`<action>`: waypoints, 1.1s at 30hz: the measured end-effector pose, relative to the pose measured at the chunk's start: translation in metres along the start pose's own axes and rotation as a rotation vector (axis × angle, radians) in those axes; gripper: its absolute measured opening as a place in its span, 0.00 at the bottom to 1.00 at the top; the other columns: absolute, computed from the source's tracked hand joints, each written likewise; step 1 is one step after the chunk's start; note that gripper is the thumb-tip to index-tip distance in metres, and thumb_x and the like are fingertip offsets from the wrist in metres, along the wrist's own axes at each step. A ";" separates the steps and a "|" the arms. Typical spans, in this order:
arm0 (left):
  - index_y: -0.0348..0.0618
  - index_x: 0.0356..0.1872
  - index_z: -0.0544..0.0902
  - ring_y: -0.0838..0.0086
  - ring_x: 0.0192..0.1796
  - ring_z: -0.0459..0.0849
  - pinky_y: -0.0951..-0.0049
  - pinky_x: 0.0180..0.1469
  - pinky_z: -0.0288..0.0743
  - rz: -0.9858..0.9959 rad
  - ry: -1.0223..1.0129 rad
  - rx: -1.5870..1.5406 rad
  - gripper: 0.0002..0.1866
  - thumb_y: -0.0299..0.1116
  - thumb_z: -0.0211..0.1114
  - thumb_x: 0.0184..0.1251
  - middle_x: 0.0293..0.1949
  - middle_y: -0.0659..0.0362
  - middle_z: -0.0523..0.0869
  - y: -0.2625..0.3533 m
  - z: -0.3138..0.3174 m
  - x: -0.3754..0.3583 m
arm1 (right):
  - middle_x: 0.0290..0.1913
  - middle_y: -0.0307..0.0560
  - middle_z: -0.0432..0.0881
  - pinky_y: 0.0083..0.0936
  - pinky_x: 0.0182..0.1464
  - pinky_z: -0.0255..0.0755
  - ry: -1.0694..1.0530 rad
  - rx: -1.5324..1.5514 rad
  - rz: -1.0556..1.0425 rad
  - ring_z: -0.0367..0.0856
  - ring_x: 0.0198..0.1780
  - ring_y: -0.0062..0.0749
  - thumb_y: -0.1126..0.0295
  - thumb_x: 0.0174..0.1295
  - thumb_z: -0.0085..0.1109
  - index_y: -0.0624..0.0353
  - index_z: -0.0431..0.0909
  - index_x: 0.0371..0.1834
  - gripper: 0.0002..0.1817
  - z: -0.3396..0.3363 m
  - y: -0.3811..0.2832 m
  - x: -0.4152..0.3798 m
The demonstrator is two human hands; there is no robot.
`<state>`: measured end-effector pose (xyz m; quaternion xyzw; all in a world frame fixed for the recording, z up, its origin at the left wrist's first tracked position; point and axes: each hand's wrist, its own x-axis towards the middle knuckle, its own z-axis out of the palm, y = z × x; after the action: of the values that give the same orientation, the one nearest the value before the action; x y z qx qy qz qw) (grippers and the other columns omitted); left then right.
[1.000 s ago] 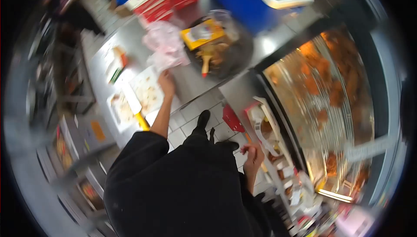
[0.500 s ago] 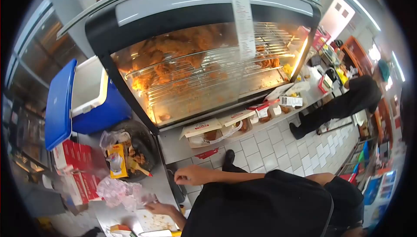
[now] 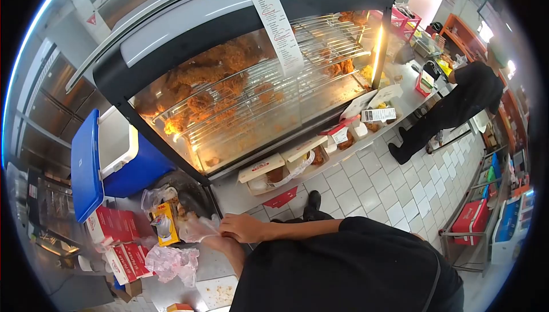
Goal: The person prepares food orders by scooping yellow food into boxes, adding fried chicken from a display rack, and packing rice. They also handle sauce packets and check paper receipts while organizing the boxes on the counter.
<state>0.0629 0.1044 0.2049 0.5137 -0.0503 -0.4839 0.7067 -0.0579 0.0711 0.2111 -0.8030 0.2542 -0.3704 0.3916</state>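
A clear plastic glove (image 3: 191, 227) covers my left hand (image 3: 201, 231), which is stretched out over the counter beside a dark round bowl (image 3: 197, 200). The fingers look extended inside the loose plastic, with nothing in them. My right hand (image 3: 240, 228) is closed at the left wrist, pinching the glove's cuff. A yellow packet (image 3: 165, 224) lies near the gloved fingertips, by the bowl. Below it on the counter is a crumpled pinkish plastic bag (image 3: 173, 263).
A glass display warmer (image 3: 240, 95) holds fried chicken; open boxes (image 3: 269, 173) of food line its front ledge. On the left are a blue cooler (image 3: 128, 160) and red-and-white boxes (image 3: 117, 225). A white board (image 3: 217, 292) has crumbs. A co-worker (image 3: 472, 92) stands at the right.
My left hand has moved up from beside the pink bag and now shows inside the clear glove. My right hand has come to its wrist. The view has shifted slightly.
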 end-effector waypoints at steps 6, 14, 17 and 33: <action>0.37 0.60 0.68 0.62 0.59 0.72 0.65 0.63 0.67 0.029 0.051 -0.199 0.26 0.50 0.42 0.77 0.58 0.49 0.72 0.019 0.028 0.003 | 0.35 0.42 0.74 0.38 0.41 0.74 0.000 -0.027 -0.012 0.74 0.46 0.41 0.69 0.58 0.59 0.53 0.74 0.37 0.06 -0.001 -0.002 0.002; 0.39 0.58 0.69 0.61 0.58 0.72 0.62 0.64 0.67 0.056 0.088 -0.386 0.27 0.54 0.43 0.76 0.57 0.51 0.72 0.030 0.018 0.007 | 0.40 0.45 0.76 0.41 0.46 0.71 -0.188 0.124 -0.118 0.74 0.48 0.45 0.70 0.62 0.56 0.56 0.74 0.40 0.05 0.013 0.000 0.012; 0.42 0.63 0.65 0.59 0.63 0.69 0.57 0.66 0.65 0.092 0.112 -0.484 0.30 0.57 0.43 0.75 0.62 0.51 0.70 0.026 0.000 0.014 | 0.39 0.48 0.78 0.42 0.45 0.70 -0.374 0.069 -0.144 0.76 0.47 0.47 0.69 0.62 0.57 0.57 0.74 0.39 0.06 0.025 0.015 0.016; 0.46 0.65 0.71 0.49 0.69 0.66 0.45 0.62 0.68 0.037 -0.756 -0.935 0.37 0.65 0.37 0.72 0.68 0.49 0.70 -0.034 -0.122 0.113 | 0.31 0.51 0.80 0.47 0.38 0.75 -0.219 -0.233 -0.103 0.81 0.35 0.51 0.62 0.61 0.58 0.53 0.76 0.42 0.10 0.047 0.003 0.014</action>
<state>0.1699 0.1036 0.0735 -0.0601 -0.0888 -0.5914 0.7992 -0.0126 0.0807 0.1942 -0.8904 0.2098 -0.2684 0.3019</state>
